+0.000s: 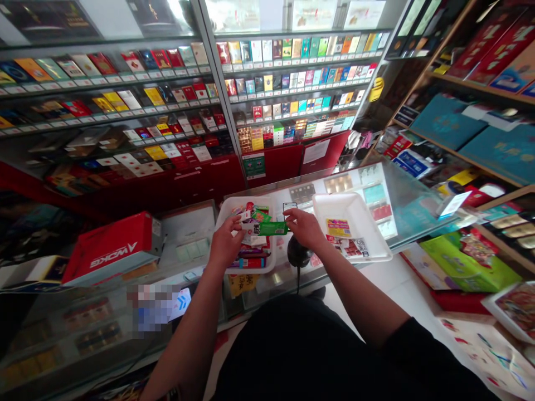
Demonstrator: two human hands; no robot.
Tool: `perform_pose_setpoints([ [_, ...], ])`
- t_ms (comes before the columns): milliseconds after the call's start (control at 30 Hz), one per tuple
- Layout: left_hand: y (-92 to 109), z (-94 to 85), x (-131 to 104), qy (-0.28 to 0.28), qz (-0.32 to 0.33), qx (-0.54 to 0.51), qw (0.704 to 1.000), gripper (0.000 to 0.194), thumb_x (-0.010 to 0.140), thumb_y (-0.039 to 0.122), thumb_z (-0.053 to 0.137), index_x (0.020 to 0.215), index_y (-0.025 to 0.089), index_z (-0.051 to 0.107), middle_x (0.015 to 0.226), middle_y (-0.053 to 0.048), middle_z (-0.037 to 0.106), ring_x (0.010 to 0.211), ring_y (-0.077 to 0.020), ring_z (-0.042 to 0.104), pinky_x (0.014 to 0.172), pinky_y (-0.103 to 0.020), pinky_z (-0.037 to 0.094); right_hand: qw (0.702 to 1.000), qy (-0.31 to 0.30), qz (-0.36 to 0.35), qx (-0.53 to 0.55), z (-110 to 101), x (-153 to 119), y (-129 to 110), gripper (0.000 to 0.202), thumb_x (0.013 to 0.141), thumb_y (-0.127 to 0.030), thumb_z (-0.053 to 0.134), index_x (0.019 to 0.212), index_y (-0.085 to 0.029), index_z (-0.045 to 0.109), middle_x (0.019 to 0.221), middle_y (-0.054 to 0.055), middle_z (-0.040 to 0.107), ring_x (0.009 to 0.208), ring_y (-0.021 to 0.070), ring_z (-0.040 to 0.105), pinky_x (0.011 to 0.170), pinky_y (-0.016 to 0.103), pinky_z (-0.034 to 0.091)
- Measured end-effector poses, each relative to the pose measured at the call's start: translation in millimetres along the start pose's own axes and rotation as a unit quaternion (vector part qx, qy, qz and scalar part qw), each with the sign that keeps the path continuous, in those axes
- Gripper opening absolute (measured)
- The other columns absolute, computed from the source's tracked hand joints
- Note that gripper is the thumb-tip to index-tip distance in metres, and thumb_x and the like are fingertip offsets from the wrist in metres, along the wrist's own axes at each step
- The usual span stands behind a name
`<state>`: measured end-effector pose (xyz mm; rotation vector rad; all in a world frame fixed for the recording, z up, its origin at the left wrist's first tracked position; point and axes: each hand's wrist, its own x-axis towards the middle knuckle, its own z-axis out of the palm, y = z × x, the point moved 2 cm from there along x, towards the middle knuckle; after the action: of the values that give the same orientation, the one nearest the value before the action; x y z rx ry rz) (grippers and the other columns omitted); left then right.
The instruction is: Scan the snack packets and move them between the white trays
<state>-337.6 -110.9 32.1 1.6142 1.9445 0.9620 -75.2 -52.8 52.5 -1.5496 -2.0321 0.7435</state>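
A green snack packet (272, 228) is stretched level between my two hands, above the right side of a white bin. My left hand (227, 243) pinches its left end, and my right hand (305, 228) pinches its right end. Under it, the white bin (220, 210) holds several colourful snack packets, among them a blue and red one (251, 262). To the right stands a second white bin (378, 245) with a yellow and purple packet (338, 227) and a red and white packet (353, 247) inside. A phone (290, 206) lies just beyond my right hand.
Both bins stand on a glass counter (412, 195). A black scanner-like device (297, 253) with a cable is below my right hand. A red box (117, 245) lies at left, near a lit screen (180, 303). Shelves of small packs (267, 83) rise behind.
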Motion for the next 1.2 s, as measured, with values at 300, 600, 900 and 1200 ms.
perform_pose_setpoints([
  [300, 24, 32.0, 25, -0.005, 0.051, 0.037, 0.998, 0.047, 0.088, 0.022, 0.062, 0.135, 0.020, 0.062, 0.110, -0.005, 0.077, 0.116, -0.0248, 0.068, 0.108, -0.040, 0.048, 0.999, 0.044, -0.016, 0.005, -18, 6, 37, 0.035, 0.087, -0.012, 0.059, 0.117, -0.022, 0.073, 0.101, 0.002, 0.078, 0.106, 0.0219, 0.066, 0.101, 0.035, 0.046],
  [600, 26, 60.7, 44, -0.013, 0.091, 0.078, 0.993, 0.041, 0.089, 0.022, 0.060, 0.130, 0.019, 0.063, 0.117, -0.008, 0.075, 0.127, -0.0269, 0.061, 0.115, -0.042, 0.042, 0.997, 0.072, 0.007, -0.009, -14, 12, 64, 0.029, 0.090, -0.014, 0.059, 0.115, -0.020, 0.074, 0.106, 0.004, 0.078, 0.108, 0.0205, 0.066, 0.101, 0.033, 0.045],
  [900, 22, 79.4, 54, -0.034, 0.090, 0.098, 0.990, 0.043, 0.088, 0.020, 0.059, 0.131, 0.019, 0.062, 0.111, -0.008, 0.075, 0.120, -0.0277, 0.063, 0.112, -0.043, 0.043, 0.997, 0.070, 0.039, -0.022, -5, 18, 83, 0.030, 0.089, -0.013, 0.061, 0.115, -0.021, 0.074, 0.105, 0.003, 0.078, 0.105, 0.0202, 0.068, 0.099, 0.033, 0.046],
  [1200, 23, 89.9, 59, -0.042, 0.104, 0.099, 0.989, 0.042, 0.087, 0.017, 0.059, 0.129, 0.017, 0.063, 0.110, -0.008, 0.074, 0.118, -0.0265, 0.064, 0.112, -0.042, 0.043, 0.996, 0.066, 0.055, -0.024, -2, 17, 94, 0.028, 0.089, -0.013, 0.062, 0.113, -0.021, 0.074, 0.103, 0.003, 0.079, 0.103, 0.0198, 0.069, 0.098, 0.033, 0.048],
])
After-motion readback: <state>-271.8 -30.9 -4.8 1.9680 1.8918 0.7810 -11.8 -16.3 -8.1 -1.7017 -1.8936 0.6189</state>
